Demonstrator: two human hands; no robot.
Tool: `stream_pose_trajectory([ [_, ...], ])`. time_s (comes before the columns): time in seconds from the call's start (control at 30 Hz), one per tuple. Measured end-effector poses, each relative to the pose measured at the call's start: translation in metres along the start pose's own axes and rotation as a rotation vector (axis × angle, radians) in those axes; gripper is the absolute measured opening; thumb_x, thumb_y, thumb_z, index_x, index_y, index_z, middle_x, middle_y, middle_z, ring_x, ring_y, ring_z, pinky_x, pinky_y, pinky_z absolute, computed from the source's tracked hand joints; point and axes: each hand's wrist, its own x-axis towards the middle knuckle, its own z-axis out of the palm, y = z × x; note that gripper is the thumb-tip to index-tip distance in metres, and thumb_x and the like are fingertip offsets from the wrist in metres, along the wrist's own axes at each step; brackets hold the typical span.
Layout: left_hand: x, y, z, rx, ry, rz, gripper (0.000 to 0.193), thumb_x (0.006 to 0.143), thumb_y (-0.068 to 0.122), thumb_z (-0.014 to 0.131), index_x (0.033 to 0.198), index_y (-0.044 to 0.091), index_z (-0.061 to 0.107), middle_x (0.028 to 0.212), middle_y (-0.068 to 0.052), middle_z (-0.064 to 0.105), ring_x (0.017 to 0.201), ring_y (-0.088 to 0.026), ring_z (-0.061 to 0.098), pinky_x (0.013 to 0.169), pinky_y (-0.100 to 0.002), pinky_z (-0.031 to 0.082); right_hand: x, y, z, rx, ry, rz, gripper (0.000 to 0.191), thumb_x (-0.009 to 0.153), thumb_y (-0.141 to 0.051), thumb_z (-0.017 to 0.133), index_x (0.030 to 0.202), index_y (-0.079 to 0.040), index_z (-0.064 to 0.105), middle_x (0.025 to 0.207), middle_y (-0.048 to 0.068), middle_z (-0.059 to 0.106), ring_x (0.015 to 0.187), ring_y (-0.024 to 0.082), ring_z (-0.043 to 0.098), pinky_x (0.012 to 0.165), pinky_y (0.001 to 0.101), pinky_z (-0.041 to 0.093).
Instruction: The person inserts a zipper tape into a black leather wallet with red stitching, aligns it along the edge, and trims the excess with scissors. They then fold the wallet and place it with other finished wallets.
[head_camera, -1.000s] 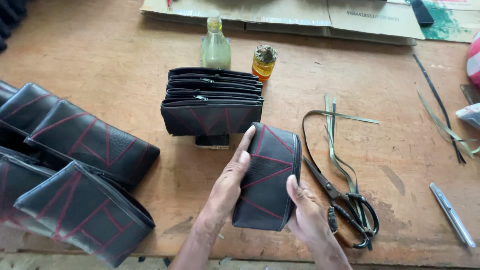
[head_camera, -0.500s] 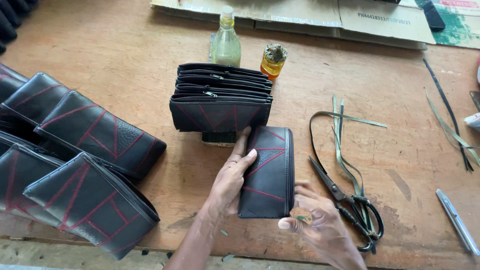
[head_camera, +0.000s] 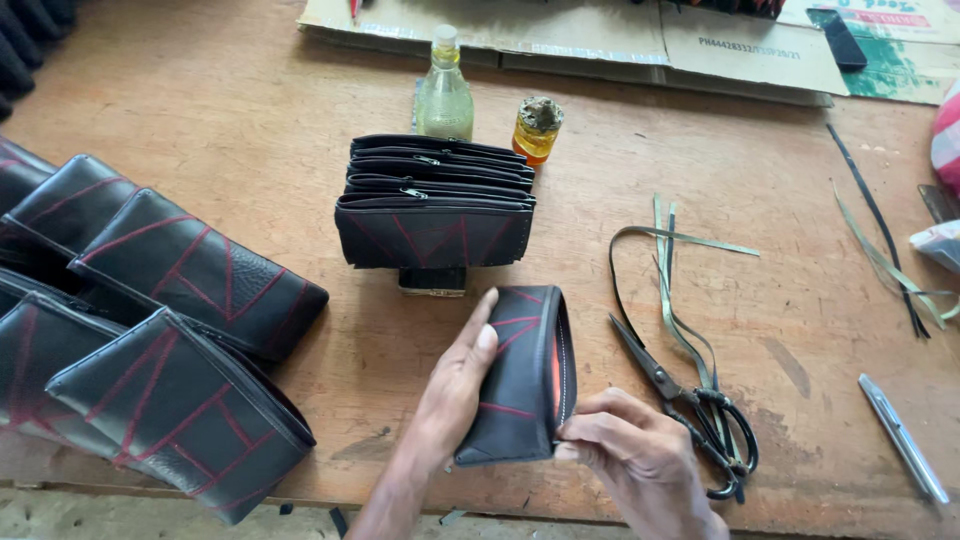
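Both hands are gripping the pouch (head_camera: 520, 375) at desk centre: left hand (head_camera: 455, 395) flat against it, right hand (head_camera: 625, 455) pinching its corner. Scissors (head_camera: 690, 415) lying at three o'clock could nick the right hand.

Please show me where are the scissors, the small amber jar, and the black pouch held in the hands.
scissors (head_camera: 668, 385), head view, on the blades near the pivot.
small amber jar (head_camera: 536, 135), head view, on its glass body.
black pouch (head_camera: 515, 385), head view, on its stitched front.
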Motion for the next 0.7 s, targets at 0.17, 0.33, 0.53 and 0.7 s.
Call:
stream_pose_trajectory([
  [0.17, -0.057, 0.022, -0.016, 0.657, -0.088, 0.795, 0.078, 0.089, 0.045, 0.071, 0.147, -0.001, 0.049, 0.154, -0.03, 0.044, 0.149, -0.044, 0.041, 0.118, -0.05, 0.035, 0.005, -0.017, 0.006, -0.312, 0.149, -0.152, 0.016, 0.078, -0.007, 0.084, 0.09, -0.006, 0.074, 0.083, 0.006, 0.074, 0.074, 0.015, 0.074, 0.063, 0.0276, 0.06],
  [0.33, -0.05, 0.009, -0.001, 0.93, 0.087, 0.96, 0.068, 0.08, 0.022, 0.081, 0.139, -0.004, 0.057, 0.145, -0.027, 0.056, 0.139, -0.043, 0.051, 0.115, -0.051, 0.042, 0.02, -0.041, 0.014, -0.299, 0.17, -0.266, 0.017, 0.08, -0.006, 0.083, 0.093, -0.005, 0.072, 0.087, 0.007, 0.073, 0.083, 0.02, 0.077, 0.069, 0.0291, 0.062],
  [0.53, -0.041, 0.001, -0.007, 0.865, 0.041, 1.001, 0.063, 0.082, 0.007, 0.077, 0.139, -0.01, 0.056, 0.142, -0.03, 0.059, 0.136, -0.042, 0.057, 0.112, -0.047, 0.049, 0.03, -0.048, 0.021, -0.368, 0.256, -0.251, 0.014, 0.083, -0.006, 0.079, 0.092, -0.004, 0.069, 0.089, 0.008, 0.072, 0.086, 0.021, 0.076, 0.074, 0.0306, 0.061],
  [0.7, -0.042, -0.004, -0.011, 0.781, 0.131, 1.002, 0.053, 0.09, 0.008, 0.076, 0.137, -0.009, 0.056, 0.137, -0.028, 0.062, 0.133, -0.041, 0.061, 0.109, -0.045, 0.052, 0.042, -0.043, 0.027, -0.428, 0.279, -0.121, 0.013, 0.083, -0.008, 0.079, 0.091, -0.002, 0.07, 0.087, 0.01, 0.07, 0.076, 0.022, 0.072, 0.064, 0.0322, 0.057],
])
